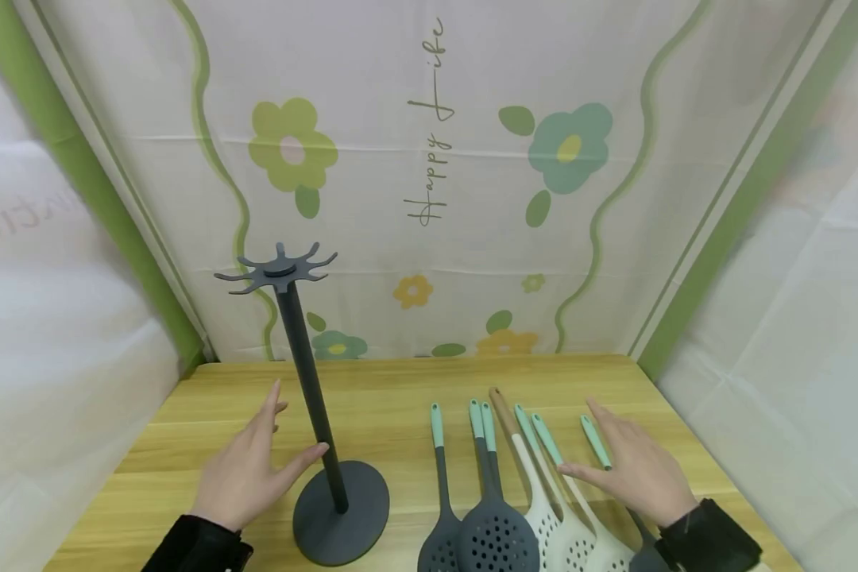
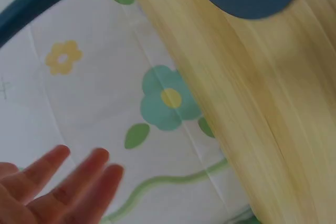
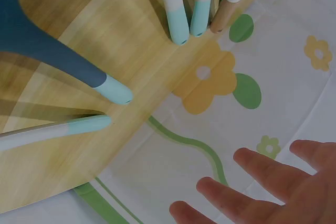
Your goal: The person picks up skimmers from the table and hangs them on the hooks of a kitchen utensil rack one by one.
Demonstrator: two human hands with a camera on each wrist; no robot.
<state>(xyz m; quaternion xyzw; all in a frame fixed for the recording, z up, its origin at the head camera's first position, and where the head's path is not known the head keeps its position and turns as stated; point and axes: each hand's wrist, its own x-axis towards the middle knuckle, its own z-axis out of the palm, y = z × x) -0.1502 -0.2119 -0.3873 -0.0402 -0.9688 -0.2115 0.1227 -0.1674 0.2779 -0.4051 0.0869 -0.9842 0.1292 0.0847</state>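
Note:
A dark grey utensil stand (image 1: 303, 357) with a round base and a ring of curved hooks on top stands upright at left. My left hand (image 1: 243, 473) is beside its pole, fingers extended; the thumb tip overlaps the pole, and I cannot tell whether it touches. My right hand (image 1: 639, 465) is spread above the right end of a row of kitchen utensils, holding nothing. The row includes dark grey perforated skimmers (image 1: 496, 536), white perforated utensils (image 1: 570, 544) and one with a brown handle end (image 1: 502, 409). Under the right hand lies a dark utensil (image 3: 58, 51) with a mint handle end, partly hidden.
The utensils lie on a light wooden table (image 1: 400, 381), mint handle ends pointing to the back edge. A white cloth (image 1: 372, 183) printed with flowers hangs behind it, and white cloth panels (image 1: 808, 357) enclose the sides. In the right wrist view, a white-handled utensil (image 3: 37, 136) lies near a table edge.

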